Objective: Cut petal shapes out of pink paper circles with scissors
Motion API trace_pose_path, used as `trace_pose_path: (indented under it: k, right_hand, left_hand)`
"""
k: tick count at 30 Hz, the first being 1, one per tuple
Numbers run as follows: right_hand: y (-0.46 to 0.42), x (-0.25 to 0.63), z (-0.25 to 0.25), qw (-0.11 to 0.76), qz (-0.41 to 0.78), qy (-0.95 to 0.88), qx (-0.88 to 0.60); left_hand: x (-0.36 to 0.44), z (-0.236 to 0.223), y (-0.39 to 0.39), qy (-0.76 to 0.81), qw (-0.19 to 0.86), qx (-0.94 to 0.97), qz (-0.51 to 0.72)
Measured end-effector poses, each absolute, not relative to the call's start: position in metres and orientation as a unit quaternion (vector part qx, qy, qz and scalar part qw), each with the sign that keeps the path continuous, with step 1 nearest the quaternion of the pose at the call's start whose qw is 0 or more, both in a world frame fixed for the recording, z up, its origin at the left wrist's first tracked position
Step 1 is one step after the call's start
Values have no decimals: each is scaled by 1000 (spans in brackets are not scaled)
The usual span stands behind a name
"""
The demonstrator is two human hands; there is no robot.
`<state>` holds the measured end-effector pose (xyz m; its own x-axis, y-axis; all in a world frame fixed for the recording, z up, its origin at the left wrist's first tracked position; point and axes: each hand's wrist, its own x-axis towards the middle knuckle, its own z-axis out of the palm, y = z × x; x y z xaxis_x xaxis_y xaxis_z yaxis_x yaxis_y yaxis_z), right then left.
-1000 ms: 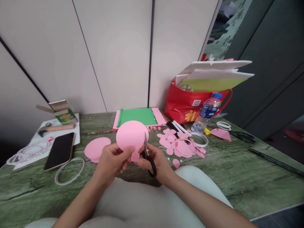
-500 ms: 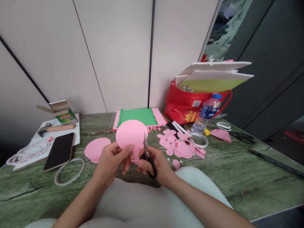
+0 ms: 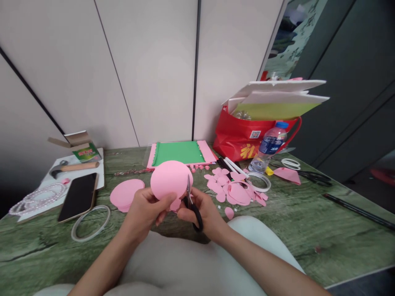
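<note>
Between thumb and fingers my left hand (image 3: 147,209) pinches a round pink paper disc (image 3: 170,177), held up above the table's near edge. My right hand (image 3: 205,211) is closed round the black handles of a pair of scissors (image 3: 197,216). The blades point upward and lie against the disc's right edge; how far they are apart I cannot tell. More pink paper circles (image 3: 125,192) lie stacked left of my hands. To the right, cut pink paper flowers (image 3: 220,181) sit in a loose heap.
Green sheets (image 3: 177,153) over pink paper lie at the back. A red bag (image 3: 228,135) and a water bottle (image 3: 270,148) stand back right, near a tape roll (image 3: 259,182). Leftward are a phone (image 3: 78,196), a hammer (image 3: 75,166), bead strings (image 3: 38,198) and another tape roll (image 3: 91,236).
The disc has dropped slightly in my left hand. My right hand and the scissors have barely shifted, with the blades still at the disc's right edge.
</note>
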<state>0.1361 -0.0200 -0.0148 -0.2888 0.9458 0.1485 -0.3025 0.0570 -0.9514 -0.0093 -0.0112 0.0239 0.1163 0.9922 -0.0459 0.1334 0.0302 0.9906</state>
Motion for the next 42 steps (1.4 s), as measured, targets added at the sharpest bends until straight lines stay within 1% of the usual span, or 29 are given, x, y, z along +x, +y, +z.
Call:
trace_pose_path:
  k: [6, 31, 35, 39, 42]
  right_hand:
    - [-17, 136, -22, 516, 612, -512, -312]
    - [-19, 136, -18, 496, 599, -517, -358]
    - [-20, 135, -19, 493, 604, -516, -354]
    - [-20, 134, -23, 481, 613, -526, -341]
    - [-20, 134, -26, 468, 619, -543, -321]
  left_hand:
    - [-10, 22, -10, 500, 502, 555, 436]
    - [-12, 25, -11, 464, 504, 530, 500]
    - [-11, 26, -11, 438, 533, 509, 514]
    - [-9, 25, -11, 420, 581, 505, 480]
    - [-7, 23, -12, 437, 573, 514, 465]
